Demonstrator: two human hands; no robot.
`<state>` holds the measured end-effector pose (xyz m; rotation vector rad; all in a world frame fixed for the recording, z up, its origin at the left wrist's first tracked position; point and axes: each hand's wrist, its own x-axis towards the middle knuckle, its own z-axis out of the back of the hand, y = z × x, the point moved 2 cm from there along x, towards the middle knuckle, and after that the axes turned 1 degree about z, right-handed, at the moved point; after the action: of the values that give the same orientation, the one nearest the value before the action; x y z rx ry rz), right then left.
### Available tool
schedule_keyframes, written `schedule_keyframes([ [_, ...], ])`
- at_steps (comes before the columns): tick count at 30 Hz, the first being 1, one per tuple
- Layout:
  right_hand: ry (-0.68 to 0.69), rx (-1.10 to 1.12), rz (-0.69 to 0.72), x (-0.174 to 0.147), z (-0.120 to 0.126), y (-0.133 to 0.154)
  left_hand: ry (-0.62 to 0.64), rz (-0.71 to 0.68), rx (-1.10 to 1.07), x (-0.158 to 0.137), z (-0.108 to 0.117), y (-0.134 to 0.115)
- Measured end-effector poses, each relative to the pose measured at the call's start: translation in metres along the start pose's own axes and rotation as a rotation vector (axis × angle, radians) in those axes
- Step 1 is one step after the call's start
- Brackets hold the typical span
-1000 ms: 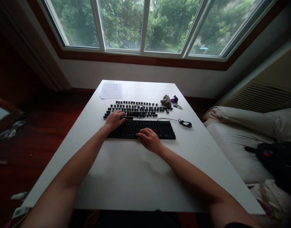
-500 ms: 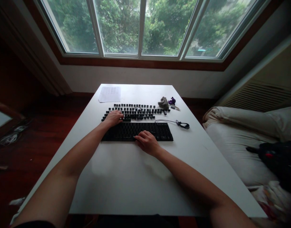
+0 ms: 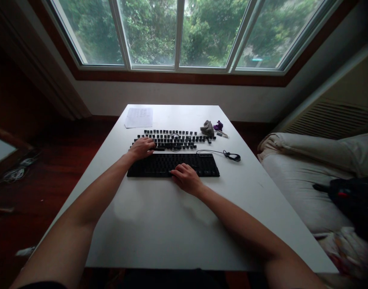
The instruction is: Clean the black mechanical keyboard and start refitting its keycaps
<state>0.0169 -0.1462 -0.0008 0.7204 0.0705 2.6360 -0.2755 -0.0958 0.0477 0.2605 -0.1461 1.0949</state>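
Note:
A black keyboard point(image 3: 154, 163) lies across the white table, its long side facing me. Behind it, black keycaps point(image 3: 172, 141) stand loose in several rows. My left hand point(image 3: 142, 148) is over the left end of the nearer rows, thumb and fingers apart and pointing right; whether the fingertips touch a keycap is not clear. At the keyboard's front edge, right of its middle, rests my right hand point(image 3: 187, 178). Its fingers are bent, with thumb and forefinger close together at the edge; anything pinched there is too small to make out.
The keyboard's cable ends in a coiled bundle point(image 3: 232, 156) on the right. Beyond it are a grey cloth point(image 3: 207, 128), a purple crumpled thing point(image 3: 218, 125) and thin tools point(image 3: 222, 134). Printed paper point(image 3: 138, 117) lies far left. A pale couch point(image 3: 298, 188) stands right of the table point(image 3: 160, 224).
My left hand has shifted slightly left over the keycaps. The right hand stays at the same spot on the keyboard's front edge. The view has tilted very slightly.

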Motion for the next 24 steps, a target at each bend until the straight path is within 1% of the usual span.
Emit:
schedule_keyframes([
  [4,-0.024,-0.044,-0.028,0.002,0.0,0.002,-0.049,-0.015,-0.054,-0.02,0.017,-0.015],
  [7,-0.028,-0.059,-0.044,0.004,-0.001,0.003,-0.098,-0.015,-0.113,-0.039,0.021,-0.03],
  [12,-0.037,-0.043,-0.063,0.004,-0.001,0.003,-0.077,-0.025,-0.189,-0.066,0.014,-0.055],
  [15,-0.055,-0.008,-0.093,0.003,-0.001,0.0,-0.057,-0.021,-0.216,-0.078,0.008,-0.065],
  [20,-0.07,0.059,-0.104,0.002,-0.001,-0.005,-0.053,0.009,-0.245,-0.087,0.001,-0.07],
  [24,-0.074,0.09,-0.101,0.002,-0.001,-0.005,-0.074,0.032,-0.325,-0.089,-0.003,-0.069],
])
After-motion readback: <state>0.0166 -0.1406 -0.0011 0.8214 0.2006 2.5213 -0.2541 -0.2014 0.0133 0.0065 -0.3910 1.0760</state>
